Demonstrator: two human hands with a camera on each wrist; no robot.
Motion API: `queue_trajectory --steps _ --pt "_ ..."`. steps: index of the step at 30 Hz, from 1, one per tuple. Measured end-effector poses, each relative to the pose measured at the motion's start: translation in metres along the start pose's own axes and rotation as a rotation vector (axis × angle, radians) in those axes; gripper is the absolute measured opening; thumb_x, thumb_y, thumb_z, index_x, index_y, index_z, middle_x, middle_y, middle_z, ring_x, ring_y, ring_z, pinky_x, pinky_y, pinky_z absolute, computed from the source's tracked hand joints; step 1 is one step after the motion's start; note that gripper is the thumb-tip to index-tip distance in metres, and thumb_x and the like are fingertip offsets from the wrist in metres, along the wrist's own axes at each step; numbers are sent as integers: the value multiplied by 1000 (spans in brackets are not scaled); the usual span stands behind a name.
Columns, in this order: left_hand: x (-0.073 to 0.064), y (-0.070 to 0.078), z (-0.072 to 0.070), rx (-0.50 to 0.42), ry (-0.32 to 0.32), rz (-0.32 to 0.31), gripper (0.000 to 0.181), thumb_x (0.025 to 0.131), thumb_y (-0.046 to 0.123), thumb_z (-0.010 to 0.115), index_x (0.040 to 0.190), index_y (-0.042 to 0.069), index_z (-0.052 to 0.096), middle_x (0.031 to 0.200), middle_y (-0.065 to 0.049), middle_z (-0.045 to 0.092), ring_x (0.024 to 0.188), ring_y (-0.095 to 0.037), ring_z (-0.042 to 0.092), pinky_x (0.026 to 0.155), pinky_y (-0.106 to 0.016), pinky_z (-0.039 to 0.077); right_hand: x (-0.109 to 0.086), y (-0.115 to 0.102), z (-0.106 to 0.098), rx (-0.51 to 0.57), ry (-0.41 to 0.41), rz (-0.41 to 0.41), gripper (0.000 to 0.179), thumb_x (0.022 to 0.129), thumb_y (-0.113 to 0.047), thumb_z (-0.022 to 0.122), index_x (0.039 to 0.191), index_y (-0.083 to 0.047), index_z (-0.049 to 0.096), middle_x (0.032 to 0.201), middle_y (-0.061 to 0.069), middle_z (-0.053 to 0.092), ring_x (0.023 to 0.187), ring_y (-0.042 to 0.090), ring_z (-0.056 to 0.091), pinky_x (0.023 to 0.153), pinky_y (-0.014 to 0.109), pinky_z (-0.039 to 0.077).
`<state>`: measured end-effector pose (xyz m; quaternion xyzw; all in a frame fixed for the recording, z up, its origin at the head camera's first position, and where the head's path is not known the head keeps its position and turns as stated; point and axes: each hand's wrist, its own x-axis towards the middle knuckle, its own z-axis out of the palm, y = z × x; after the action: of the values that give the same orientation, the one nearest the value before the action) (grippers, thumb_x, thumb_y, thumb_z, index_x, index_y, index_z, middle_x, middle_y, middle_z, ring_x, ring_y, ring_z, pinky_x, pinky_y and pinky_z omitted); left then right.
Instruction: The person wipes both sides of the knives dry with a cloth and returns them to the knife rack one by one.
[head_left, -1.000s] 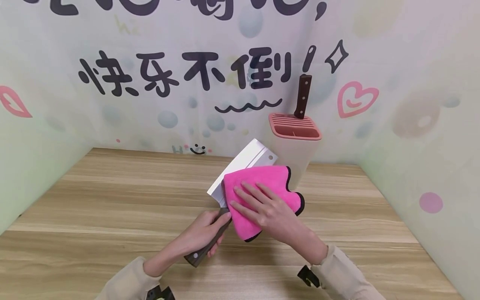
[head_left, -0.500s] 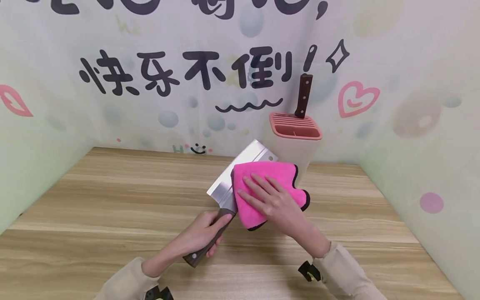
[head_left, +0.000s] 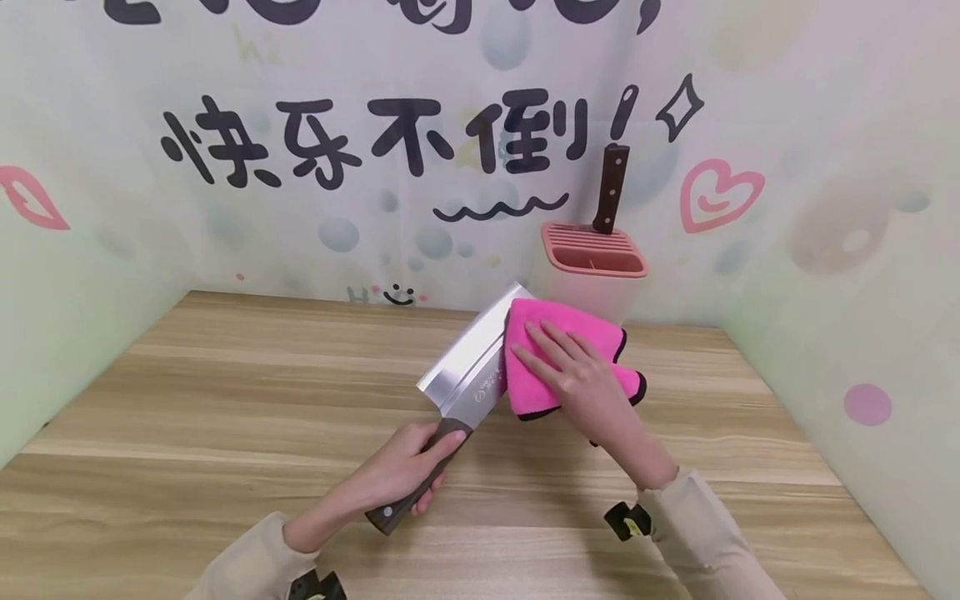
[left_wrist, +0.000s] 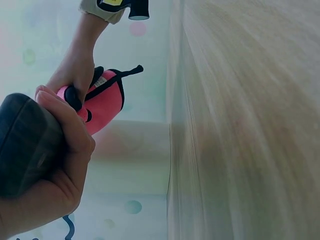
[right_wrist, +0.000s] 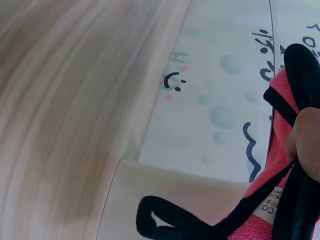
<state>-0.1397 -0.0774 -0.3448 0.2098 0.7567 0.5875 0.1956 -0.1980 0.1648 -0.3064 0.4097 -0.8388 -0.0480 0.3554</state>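
Cleaver (head_left: 477,392) gripped in our left hand (head_left: 405,468), we're pinching pink cloth (head_left: 531,392) in our right hand (head_left: 579,382), blocking part of the knife block (head_left: 588,290).

Place: compact booth (head_left: 82,350), apparently a kitchen-themed recording set. Evidence: wood-grain tabletop (head_left: 262,400), enclosed at back and both sides by printed backdrop (head_left: 300,275); black Chinese lettering (head_left: 412,142), pink heart outline (head_left: 714,207) and bubble motifs (head_left: 339,234) on same; one cream knife block (head_left: 588,293) with pink slotted top (head_left: 596,242), brown riveted-handle knife (head_left: 611,190) standing in it; one cleaver (head_left: 472,375); one pink black-edged cloth (head_left: 534,392); black camera mounts (head_left: 622,521) at cream sleeves (head_left: 705,525).
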Motion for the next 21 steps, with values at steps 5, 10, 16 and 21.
queue_trajectory --steps 5,10,16,21 --pt "0 1 -1 9 -12 1 44 95 35 39 104 -7 46 55 -4 47 36 -12 46 33 -31 43 -3 7 1 28 -1 52 52 70 5 70 120 -7 56 124 18 51 117 34 44 93 44 40" --pt "-1 1 -1 15 -19 1 45 95 35 39 108 -8 46 55 -4 47 36 -12 46 33 -28 41 -5 11 2 44 16 90 48 73 7 65 119 -6 57 124 20 50 117 35 44 94 45 39" --pt "-1 0 0 15 -16 7 44 94 35 40 105 -7 47 54 -4 47 35 -12 45 32 -29 41 -6 11 3 -5 37 92 45 73 7 65 116 -6 59 122 20 52 115 35 46 91 45 42" --pt "-2 -1 1 19 -17 17 45 95 33 39 110 -8 45 53 -4 47 34 -12 45 31 -30 41 -5 9 1 -76 24 68 45 73 5 66 115 -7 60 121 19 53 113 34 48 89 44 44"
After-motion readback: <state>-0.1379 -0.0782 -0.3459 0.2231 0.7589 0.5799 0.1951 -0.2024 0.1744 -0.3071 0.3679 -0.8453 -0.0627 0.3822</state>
